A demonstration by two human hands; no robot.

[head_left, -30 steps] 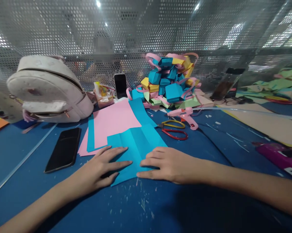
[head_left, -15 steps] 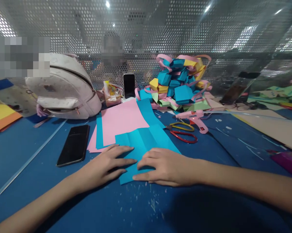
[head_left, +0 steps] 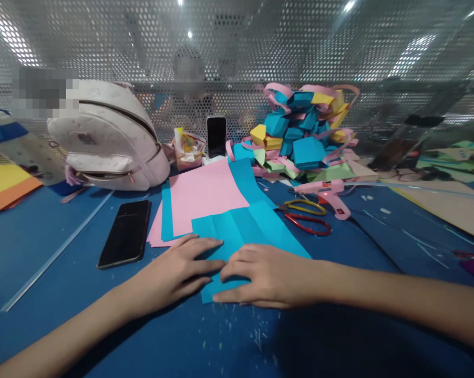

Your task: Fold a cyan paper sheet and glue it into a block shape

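Note:
A creased blue sheet of paper (head_left: pixel 237 223) lies on the blue table in front of me. My left hand (head_left: pixel 185 268) rests on its left side with the fingers stretched out and apart. On its near right part lies my right hand (head_left: pixel 264 275), palm down, thumb and fingers spread and pressing on the paper; its fingertips come close to those of the left. Beyond the creased sheet is a stack of pink paper (head_left: pixel 205 194) and blue sheets. Scissors (head_left: pixel 306 216) with one yellow and one red handle lie right of the paper.
A pink glue gun (head_left: pixel 327 194) lies behind the scissors, its cord trailing right. Folded paper boxes (head_left: pixel 308 152) are piled at the back. A black phone (head_left: pixel 125 233), a white backpack (head_left: pixel 111 142) and a propped phone (head_left: pixel 216 137) stand or lie around. Clear strips cross the table.
The whole view has shifted slightly, so the table's things appear further right. My right hand has slid a little left over the paper, nearer the left hand.

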